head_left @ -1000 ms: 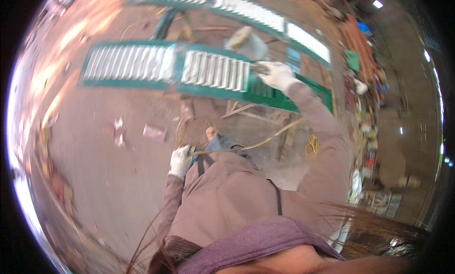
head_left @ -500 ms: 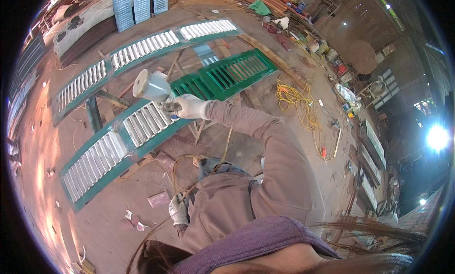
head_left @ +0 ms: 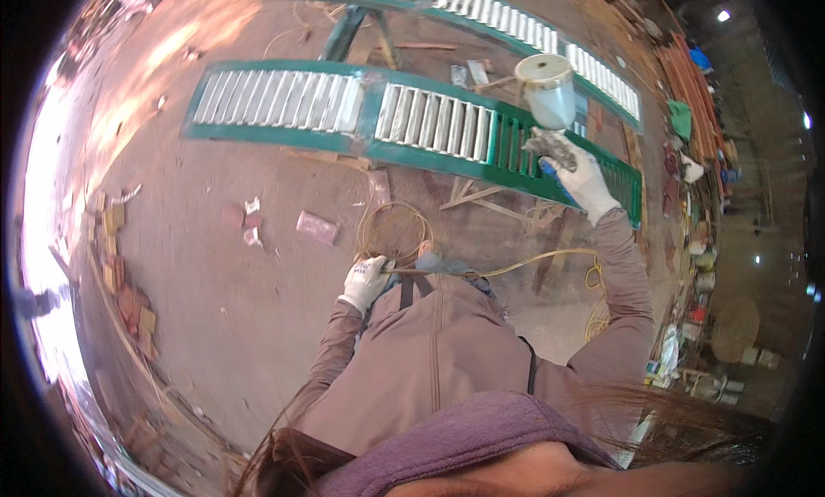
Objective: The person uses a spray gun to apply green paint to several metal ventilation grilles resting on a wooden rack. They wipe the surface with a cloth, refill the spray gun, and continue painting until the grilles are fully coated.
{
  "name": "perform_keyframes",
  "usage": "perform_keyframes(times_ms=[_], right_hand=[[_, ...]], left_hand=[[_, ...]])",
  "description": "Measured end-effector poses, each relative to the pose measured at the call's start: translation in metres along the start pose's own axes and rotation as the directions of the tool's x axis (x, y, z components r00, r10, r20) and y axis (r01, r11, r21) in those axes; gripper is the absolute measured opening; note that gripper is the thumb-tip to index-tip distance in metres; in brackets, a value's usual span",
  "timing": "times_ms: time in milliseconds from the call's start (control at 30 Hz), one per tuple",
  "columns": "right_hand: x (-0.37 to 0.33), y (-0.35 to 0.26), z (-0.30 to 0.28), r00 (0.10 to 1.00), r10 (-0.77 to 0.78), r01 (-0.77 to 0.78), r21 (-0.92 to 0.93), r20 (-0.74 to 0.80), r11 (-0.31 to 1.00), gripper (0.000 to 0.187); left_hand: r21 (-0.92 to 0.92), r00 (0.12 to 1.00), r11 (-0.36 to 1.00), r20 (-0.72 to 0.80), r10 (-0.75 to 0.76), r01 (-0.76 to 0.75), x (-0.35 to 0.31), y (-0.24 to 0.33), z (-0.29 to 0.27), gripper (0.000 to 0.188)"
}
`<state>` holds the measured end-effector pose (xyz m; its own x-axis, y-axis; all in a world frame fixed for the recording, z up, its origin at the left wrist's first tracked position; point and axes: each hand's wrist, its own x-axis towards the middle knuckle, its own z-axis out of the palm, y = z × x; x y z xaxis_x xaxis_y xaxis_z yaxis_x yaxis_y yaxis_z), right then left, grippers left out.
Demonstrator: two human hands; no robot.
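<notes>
From the head view, the gloved right hand (head_left: 577,172) is clamped on the grip of a paint spray gun with a pale cup on top (head_left: 548,102), held out over the right end of a long green louvred shutter panel (head_left: 369,115) so its nozzle faces the slats. The gloved left hand (head_left: 368,278) stays at the waist, closed around a thin yellowish hose (head_left: 533,258), apparently keeping it clear of the dusty concrete floor (head_left: 215,265).
</notes>
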<state>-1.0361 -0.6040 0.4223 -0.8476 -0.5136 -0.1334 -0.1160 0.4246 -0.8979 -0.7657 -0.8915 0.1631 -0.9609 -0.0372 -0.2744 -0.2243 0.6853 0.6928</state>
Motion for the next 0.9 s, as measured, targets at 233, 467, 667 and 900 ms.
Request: perform_keyframes(times_ms=[233, 467, 667, 900], right_hand=[[0.023, 0.003, -0.021, 0.982, 0.043, -0.025, -0.101, 0.185, 0.995, 0.045], [0.051, 0.049, -0.025, 0.949, -0.026, 0.139, -0.345, 0.315, 0.928, 0.035], [0.067, 0.07, -0.034, 0.972, -0.058, 0.164, -0.485, 0.227, 0.859, 0.036], [0.108, 0.09, -0.057, 0.983, -0.181, 0.131, -0.831, 0.037, 0.541, 0.045]], left_hand=[[-0.071, 0.987, 0.994, -0.138, 0.078, -0.088, -0.006, 0.015, 0.038, 0.032], [-0.099, 0.981, 0.995, -0.19, -0.03, 0.011, -0.011, 0.04, 0.045, 0.019], [-0.06, 0.973, 0.992, -0.2, -0.117, 0.107, -0.027, 0.06, 0.04, 0.02], [-0.095, 0.981, 0.988, -0.143, -0.131, 0.118, -0.024, 0.067, 0.049, 0.022]])
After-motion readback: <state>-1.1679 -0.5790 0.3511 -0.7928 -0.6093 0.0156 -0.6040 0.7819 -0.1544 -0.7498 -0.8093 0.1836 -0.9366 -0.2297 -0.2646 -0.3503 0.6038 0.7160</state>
